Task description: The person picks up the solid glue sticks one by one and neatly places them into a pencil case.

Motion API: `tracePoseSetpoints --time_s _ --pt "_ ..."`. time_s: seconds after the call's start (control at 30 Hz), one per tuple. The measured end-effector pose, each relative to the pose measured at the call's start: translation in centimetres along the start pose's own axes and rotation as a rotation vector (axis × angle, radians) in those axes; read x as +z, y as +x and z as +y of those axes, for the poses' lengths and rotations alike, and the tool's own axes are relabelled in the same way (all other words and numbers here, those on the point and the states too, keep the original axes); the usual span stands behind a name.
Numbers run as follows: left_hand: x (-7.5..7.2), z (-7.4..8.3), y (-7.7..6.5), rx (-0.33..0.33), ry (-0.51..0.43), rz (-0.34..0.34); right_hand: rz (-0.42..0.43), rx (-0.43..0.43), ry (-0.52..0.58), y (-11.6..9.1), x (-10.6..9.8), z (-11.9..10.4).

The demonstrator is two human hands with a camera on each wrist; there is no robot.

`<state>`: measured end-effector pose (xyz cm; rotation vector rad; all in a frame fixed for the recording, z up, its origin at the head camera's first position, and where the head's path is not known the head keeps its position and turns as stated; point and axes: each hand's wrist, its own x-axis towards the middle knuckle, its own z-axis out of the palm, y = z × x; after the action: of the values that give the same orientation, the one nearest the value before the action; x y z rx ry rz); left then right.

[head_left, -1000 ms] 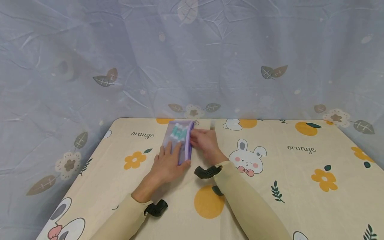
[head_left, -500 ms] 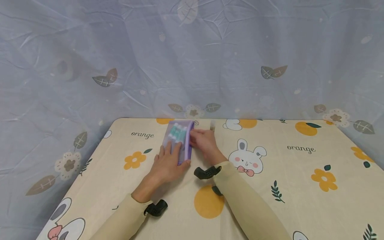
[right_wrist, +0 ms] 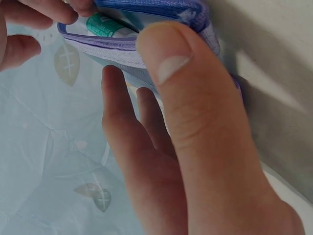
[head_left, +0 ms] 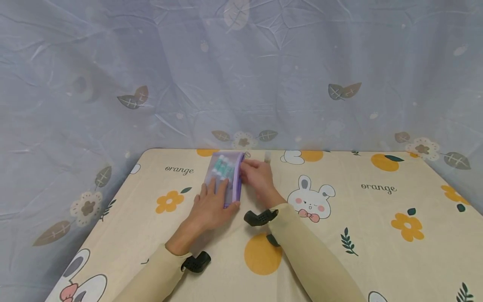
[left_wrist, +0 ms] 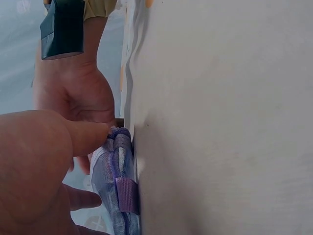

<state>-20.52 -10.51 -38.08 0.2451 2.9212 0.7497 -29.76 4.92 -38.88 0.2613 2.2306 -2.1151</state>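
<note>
A small purple see-through zip pouch (head_left: 211, 171) lies near the table's far edge. Through its top show several green tubes (head_left: 224, 165) with white ends. My left hand (head_left: 210, 208) rests flat across the near part of the pouch, fingers spread, its thumb at the near corner. At the pouch's right side, my right hand (head_left: 258, 178) holds the zip edge with thumb and fingers on either side. In the right wrist view the zip mouth gapes, with one green tube (right_wrist: 105, 25) visible inside. The right thumb (right_wrist: 200, 107) covers part of that mouth.
A cream cloth (head_left: 320, 260) printed with rabbits, flowers and oranges covers the table. Behind the table hangs a pale blue-grey curtain (head_left: 302, 63). Each wrist carries a black camera, such as the right wrist camera (head_left: 260, 217).
My right hand has shifted slightly toward the far end of the pouch along its zip edge. The left hand stays in place. The tubes have shifted a little inside the pouch.
</note>
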Motion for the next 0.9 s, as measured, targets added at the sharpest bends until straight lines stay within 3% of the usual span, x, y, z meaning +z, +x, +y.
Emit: tracePoseSetpoints --time_s 0.33,0.9 --pt "0.1 0.0 0.0 -0.004 0.017 -0.009 0.051 -0.127 -0.15 -0.5 0.0 -0.8" --pt "0.1 -0.1 0.1 -0.003 0.024 -0.014 0.002 -0.35 -0.138 -1.0 -0.8 -2.6"
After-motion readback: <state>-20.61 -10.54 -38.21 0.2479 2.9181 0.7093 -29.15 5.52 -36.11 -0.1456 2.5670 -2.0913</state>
